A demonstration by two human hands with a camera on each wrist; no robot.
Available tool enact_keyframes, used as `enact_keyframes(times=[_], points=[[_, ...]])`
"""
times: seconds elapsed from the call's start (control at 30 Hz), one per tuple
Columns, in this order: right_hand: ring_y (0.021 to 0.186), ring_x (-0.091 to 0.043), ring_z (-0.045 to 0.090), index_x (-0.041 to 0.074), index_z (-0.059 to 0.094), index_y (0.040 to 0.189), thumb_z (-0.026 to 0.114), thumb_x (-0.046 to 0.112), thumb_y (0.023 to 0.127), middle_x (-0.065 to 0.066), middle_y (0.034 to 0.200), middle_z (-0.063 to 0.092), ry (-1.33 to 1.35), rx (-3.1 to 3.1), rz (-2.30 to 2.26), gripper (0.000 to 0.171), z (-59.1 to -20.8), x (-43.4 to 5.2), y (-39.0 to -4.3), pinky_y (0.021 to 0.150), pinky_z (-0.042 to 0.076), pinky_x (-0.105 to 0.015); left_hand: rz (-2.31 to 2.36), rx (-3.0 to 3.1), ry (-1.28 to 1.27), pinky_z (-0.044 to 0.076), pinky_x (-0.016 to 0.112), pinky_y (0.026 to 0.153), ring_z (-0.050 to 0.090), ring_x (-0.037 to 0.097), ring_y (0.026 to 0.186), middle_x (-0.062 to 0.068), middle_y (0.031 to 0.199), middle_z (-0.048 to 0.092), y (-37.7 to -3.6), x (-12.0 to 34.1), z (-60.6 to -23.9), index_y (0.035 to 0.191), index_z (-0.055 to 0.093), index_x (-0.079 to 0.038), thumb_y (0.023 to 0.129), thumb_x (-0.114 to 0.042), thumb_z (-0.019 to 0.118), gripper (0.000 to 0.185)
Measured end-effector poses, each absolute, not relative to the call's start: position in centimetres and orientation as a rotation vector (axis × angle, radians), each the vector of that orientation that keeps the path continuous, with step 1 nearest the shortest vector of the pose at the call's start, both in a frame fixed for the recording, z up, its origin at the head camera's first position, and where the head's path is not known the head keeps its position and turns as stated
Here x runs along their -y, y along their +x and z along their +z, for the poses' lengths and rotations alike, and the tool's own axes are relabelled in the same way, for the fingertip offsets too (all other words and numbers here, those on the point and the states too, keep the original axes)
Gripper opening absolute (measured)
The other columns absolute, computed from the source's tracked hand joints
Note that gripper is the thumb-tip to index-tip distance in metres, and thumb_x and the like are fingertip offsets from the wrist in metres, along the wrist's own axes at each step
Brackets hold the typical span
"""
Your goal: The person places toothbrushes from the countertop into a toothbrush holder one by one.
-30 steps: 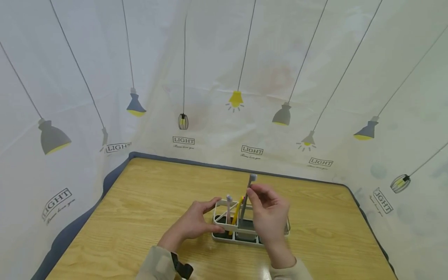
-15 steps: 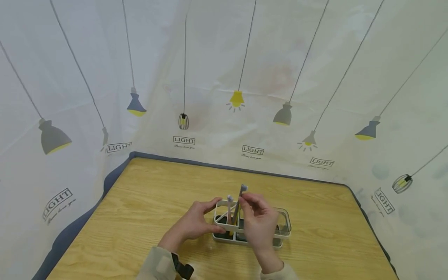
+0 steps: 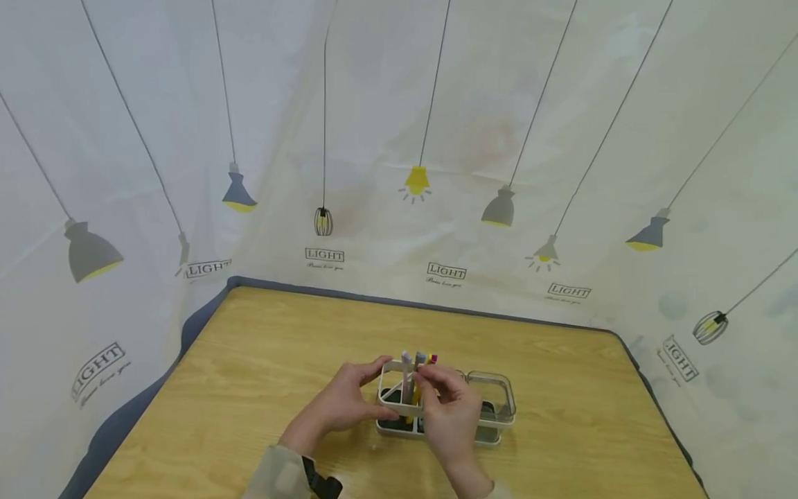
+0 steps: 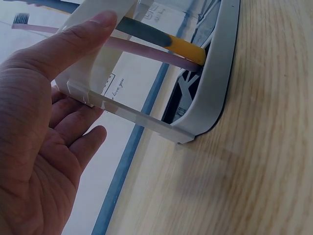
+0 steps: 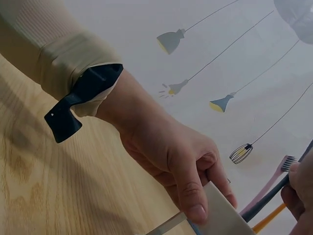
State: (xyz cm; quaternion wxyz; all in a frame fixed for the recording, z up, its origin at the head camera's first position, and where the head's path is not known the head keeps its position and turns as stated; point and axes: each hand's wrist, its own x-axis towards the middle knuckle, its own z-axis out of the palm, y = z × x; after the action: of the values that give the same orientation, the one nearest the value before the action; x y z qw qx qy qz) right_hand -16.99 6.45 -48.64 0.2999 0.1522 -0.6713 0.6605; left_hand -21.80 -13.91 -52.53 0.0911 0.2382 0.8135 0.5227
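Note:
My left hand (image 3: pixel 346 398) grips the left end of a white toothbrush holder (image 3: pixel 399 432), thumb on the near side and fingers behind. My right hand (image 3: pixel 451 416) pinches a dark grey toothbrush (image 3: pixel 420 358) close below its head. That brush stands in the left part of the holder, alongside a pink toothbrush (image 3: pixel 406 371) and a yellow toothbrush (image 3: pixel 433 358). In the left wrist view the grey handle overlaps the yellow one just above the holder's base (image 4: pixel 222 73). The right wrist view catches only part of my right hand (image 5: pixel 301 191) at its edge.
A clear cup (image 3: pixel 495 388) sits in the right end of the holder. Everything stands on a wooden table (image 3: pixel 280 333) with a dark blue border at its back. Behind it hangs a pale sheet (image 3: pixel 374 104) printed with lamps.
My right hand has moved down and left, lowering the grey toothbrush into the left part of the holder beside the other two. The left hand keeps its grip in place.

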Motion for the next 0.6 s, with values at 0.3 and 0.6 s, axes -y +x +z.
enact_keyframes(times=[0.3,0.6], points=[[0.085,-0.030,0.076,-0.002,0.079,0.090,0.078,-0.024,0.080,-0.010,0.091,0.077,0.326,1.908,1.679,0.024,-49.7,-6.7,-16.5,0.073,0.064,-0.024,1.558,-2.405,0.695,0.038,0.051,0.120,0.043,0.026,0.148,0.009,0.163,0.042,-21.6,14.0,-52.7,0.162,0.045,-0.014,0.082,-0.037,0.094,0.097],[0.088,-0.024,0.076,0.000,0.079,0.090,0.080,-0.024,0.078,-0.006,0.092,0.077,0.269,1.956,1.654,0.026,-50.3,-6.8,-16.5,0.077,0.064,-0.026,1.553,-2.423,0.712,0.038,0.051,0.120,0.044,0.025,0.148,0.009,0.162,0.044,-21.8,13.9,-52.9,0.161,0.047,-0.012,0.082,-0.037,0.094,0.095]])
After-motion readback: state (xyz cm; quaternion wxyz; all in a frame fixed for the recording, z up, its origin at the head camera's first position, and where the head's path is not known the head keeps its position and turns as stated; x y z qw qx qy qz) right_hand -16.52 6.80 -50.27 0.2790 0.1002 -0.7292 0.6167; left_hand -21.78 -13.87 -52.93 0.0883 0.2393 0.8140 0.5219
